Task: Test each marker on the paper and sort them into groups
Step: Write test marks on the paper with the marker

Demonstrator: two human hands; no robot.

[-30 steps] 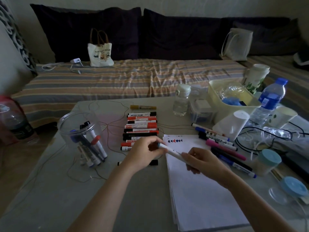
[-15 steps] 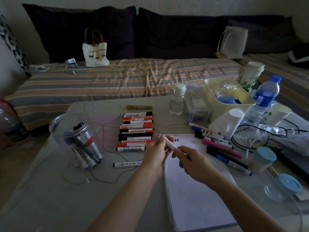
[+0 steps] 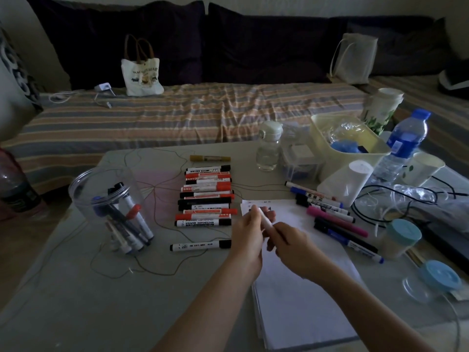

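Note:
Both my hands hold one thin white marker (image 3: pixel 265 220) over the top of the white paper stack (image 3: pixel 299 288). My left hand (image 3: pixel 247 233) grips its upper end and my right hand (image 3: pixel 291 246) grips its lower part. A row of red and black whiteboard markers (image 3: pixel 206 196) lies left of the paper, with one black marker (image 3: pixel 200 245) apart below it. Thin coloured markers (image 3: pixel 330 214) lie to the right of the paper. A clear jar (image 3: pixel 111 207) at the left holds several more markers.
A small clear bottle (image 3: pixel 269 146), a cream bin (image 3: pixel 347 141), a blue-capped water bottle (image 3: pixel 403 146), paper cups, blue-lidded jars (image 3: pixel 401 237) and black cables crowd the table's right side. Thin string loops lie around the jar. A striped sofa stands behind the table.
Both hands have lifted the white marker and brought it closer together over the paper's top. The marker now stands steeper. The camera view shifted slightly.

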